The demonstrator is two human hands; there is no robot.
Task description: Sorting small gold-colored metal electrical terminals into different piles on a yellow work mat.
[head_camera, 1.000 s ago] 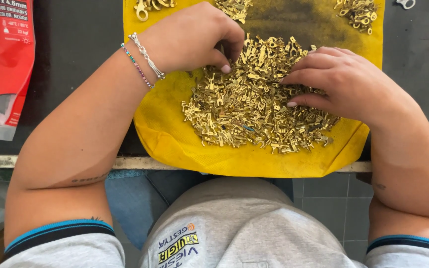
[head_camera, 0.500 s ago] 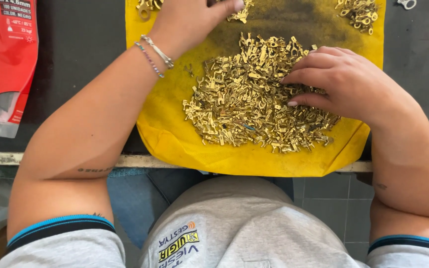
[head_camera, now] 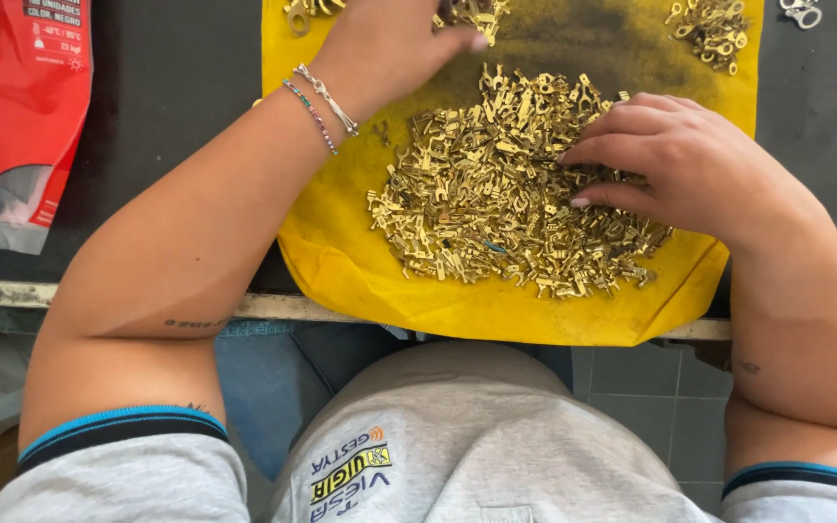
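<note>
Resting on the big heap of small brass terminals (head_camera: 506,189), the right hand (head_camera: 685,165) lies palm down on the heap's right side, fingers (head_camera: 612,155) spread a little and laid flat on the metal, nothing pinched that I can see. The heap sits in the middle of a yellow cloth (head_camera: 341,261), and the cloth lies on a dark table (head_camera: 176,87), its near edge hanging just over the table's front lip. The left hand (head_camera: 394,44) is at the far side of the cloth, beyond the heap, fingers curled with the tips near a small pile of terminals (head_camera: 472,15) at the top edge of the view; cannot tell whether it holds a piece, the fingertips are partly cut off and hidden. The left wrist carries two thin bracelets (head_camera: 326,102), one silver, one beaded, lying over the cloth's left part. A second small pile of ring-shaped brass pieces (head_camera: 714,27) sits at the cloth's far right corner, well apart from the heap. A third small cluster (head_camera: 307,10) shows at the cloth's far left corner, beside the left hand. Off the cloth, a few silver ring pieces (head_camera: 801,12) lie on the table past its right corner. A red plastic bag (head_camera: 26,116) lies on the table well left of the cloth. Grey shirt (head_camera: 457,446) fills the bottom of the view, below the cloth.
</note>
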